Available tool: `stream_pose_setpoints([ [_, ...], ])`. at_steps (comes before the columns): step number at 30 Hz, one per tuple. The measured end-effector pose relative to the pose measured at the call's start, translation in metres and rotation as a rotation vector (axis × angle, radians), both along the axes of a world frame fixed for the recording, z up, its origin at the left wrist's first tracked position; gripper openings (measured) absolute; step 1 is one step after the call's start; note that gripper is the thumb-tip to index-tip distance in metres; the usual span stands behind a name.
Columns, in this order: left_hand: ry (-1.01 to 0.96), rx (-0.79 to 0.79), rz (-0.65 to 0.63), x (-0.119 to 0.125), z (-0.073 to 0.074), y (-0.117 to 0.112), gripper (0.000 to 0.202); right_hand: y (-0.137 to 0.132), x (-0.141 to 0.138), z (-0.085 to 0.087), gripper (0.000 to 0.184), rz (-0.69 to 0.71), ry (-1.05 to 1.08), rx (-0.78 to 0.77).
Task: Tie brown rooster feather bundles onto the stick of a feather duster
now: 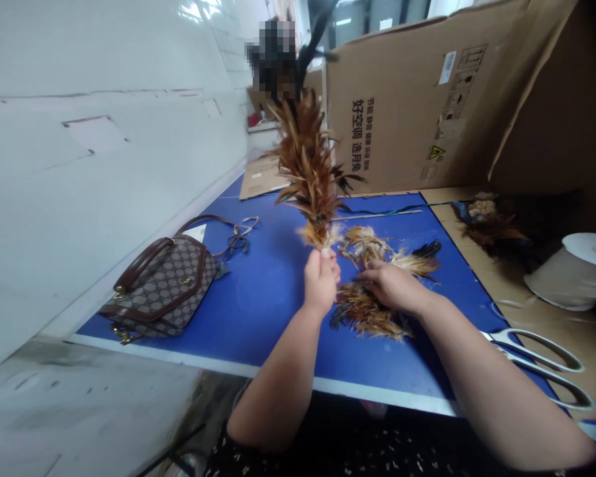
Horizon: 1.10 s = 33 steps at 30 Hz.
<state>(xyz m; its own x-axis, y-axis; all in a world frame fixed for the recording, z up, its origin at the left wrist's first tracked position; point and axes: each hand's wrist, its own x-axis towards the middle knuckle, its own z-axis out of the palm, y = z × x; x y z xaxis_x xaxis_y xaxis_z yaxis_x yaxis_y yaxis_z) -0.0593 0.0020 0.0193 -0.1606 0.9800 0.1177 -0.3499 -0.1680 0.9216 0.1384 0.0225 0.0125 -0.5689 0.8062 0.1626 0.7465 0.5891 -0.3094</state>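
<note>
Blue tabletop (258, 285); feather bundle (308, 162) above left hand (320, 279), base between curled fingers (332, 266)

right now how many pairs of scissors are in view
1: the scissors at the right, beside the right forearm, which covers part of them. More could be hidden under the loose feathers at the right hand.

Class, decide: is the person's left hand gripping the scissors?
No, the left hand grips the feather bundle, and the scissors lie apart from both.

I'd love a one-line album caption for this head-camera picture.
Left hand gripping a long brown feather bundle, right hand over feather piles on a blue tabletop.
</note>
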Motion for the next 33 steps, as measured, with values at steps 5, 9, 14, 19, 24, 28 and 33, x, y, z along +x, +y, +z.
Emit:
stream_pose_setpoints([
  [5, -0.04, 0.045, 0.032, -0.002, 0.003, 0.002, 0.046, -0.001, -0.006, -0.003, 0.028, -0.015, -0.069, -0.027],
  [9, -0.05, 0.049, 0.045, -0.003, 0.004, 0.002, 0.045, 0.004, -0.001, 0.0, 0.02, -0.065, 0.084, 0.017],
  [14, -0.073, 0.032, 0.028, 0.0, 0.003, 0.003, 0.047, 0.005, 0.001, 0.009, 0.023, -0.182, 0.758, -0.132],
  [19, -0.061, -0.008, -0.019, 0.005, 0.0, 0.0, 0.047, -0.005, -0.014, 0.022, 0.038, -0.142, 1.398, -0.551],
  [24, -0.001, -0.016, -0.111, 0.012, -0.005, -0.003, 0.048, -0.016, -0.034, 0.025, 0.04, -0.086, 1.492, -0.697],
  [28, 0.083, -0.042, -0.201, 0.016, -0.007, -0.006, 0.048, -0.02, -0.04, 0.021, 0.037, -0.074, 1.443, -0.711],
  [33, 0.153, -0.03, -0.217, 0.015, -0.011, -0.006, 0.044, -0.02, -0.04, 0.016, 0.035, -0.113, 1.403, -0.641],
])
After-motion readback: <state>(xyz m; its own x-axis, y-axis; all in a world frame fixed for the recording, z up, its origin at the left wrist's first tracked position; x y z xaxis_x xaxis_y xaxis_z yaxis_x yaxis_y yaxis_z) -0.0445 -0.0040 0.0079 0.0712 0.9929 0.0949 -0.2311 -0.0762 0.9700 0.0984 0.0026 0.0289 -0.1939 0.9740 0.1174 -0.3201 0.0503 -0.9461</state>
